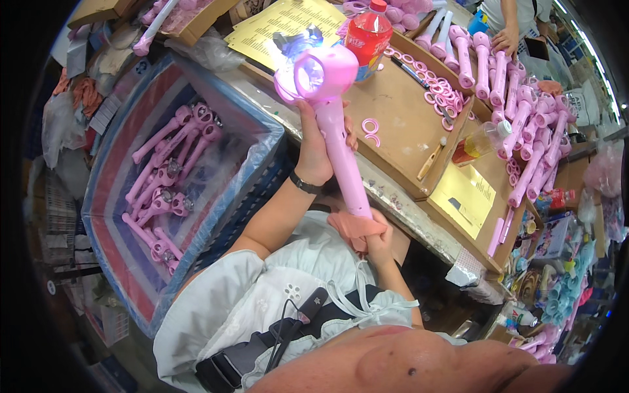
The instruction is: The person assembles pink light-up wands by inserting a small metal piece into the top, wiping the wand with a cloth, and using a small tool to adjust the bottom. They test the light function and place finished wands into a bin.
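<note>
A long pink plastic wand point(348, 170) with a bulky head slants in front of me, its clear lens lit bright bluish-white. My left hand point(316, 147) is wrapped round its neck just below the head. At the handle's lower end, my right hand point(380, 241) grips an orange cloth point(356, 228) that is folded around the tip. The right fingers are partly hidden by the cloth. Left of me, several similar pink wands point(164, 154) lie in a plastic-lined crate point(265, 141).
On the bench are a cardboard tray point(393, 154) with pink rings point(442, 98), a red-capped bottle point(368, 36), a yellowish bottle point(473, 143), a brush point(430, 160) and yellow sheets point(278, 33). Piled pink wands point(540, 131) fill the right side. Another person's hand point(506, 40) touches the wands there.
</note>
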{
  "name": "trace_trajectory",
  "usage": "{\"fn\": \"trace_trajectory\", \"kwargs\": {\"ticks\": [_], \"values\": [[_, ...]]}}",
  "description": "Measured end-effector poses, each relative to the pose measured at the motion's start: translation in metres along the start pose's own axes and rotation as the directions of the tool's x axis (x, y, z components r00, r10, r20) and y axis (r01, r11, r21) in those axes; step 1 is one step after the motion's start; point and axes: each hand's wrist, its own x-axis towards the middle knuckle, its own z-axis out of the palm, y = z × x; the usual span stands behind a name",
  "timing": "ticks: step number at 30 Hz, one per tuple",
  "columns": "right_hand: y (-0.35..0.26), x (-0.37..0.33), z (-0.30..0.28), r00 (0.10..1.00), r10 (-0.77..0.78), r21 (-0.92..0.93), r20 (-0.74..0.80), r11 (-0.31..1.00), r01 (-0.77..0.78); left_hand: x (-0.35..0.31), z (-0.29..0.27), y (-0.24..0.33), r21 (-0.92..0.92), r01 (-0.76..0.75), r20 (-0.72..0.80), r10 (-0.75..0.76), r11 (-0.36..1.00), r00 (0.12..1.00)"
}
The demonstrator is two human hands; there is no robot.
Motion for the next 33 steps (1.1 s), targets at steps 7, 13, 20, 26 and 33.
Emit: {"fn": "trace_trajectory", "kwargs": {"ticks": [7,13,20,26,33], "values": [[0.003,0.016,-0.009,0.872,0.400,0.453,0.282,0.746,-0.488,-0.002,0.003,-0.007,0.147,-0.091,-0.010,0.093,0.985,0.996],[0.001,0.032,-0.002,0.933,-0.360,-0.514,-0.024,0.804,0.297,-0.002,0.000,0.001,0.311,-0.124,0.116,0.092,0.942,0.989],[-0.042,0.036,-0.014,0.996,-0.071,0.240,-0.052,0.967,0.082,-0.006,-0.005,-0.001,0.172,0.182,0.303,-0.228,0.968,0.925],[-0.022,0.026,0.029,0.956,-0.002,-0.147,0.294,0.988,0.048,-0.003,0.000,-0.019,0.079,0.058,0.266,-0.078,0.995,0.961],[-0.033,0.031,0.021,0.988,-0.117,-0.688,0.098,0.709,0.152,-0.006,-0.003,-0.016,0.334,0.018,0.090,-0.051,0.942,0.995]]}}
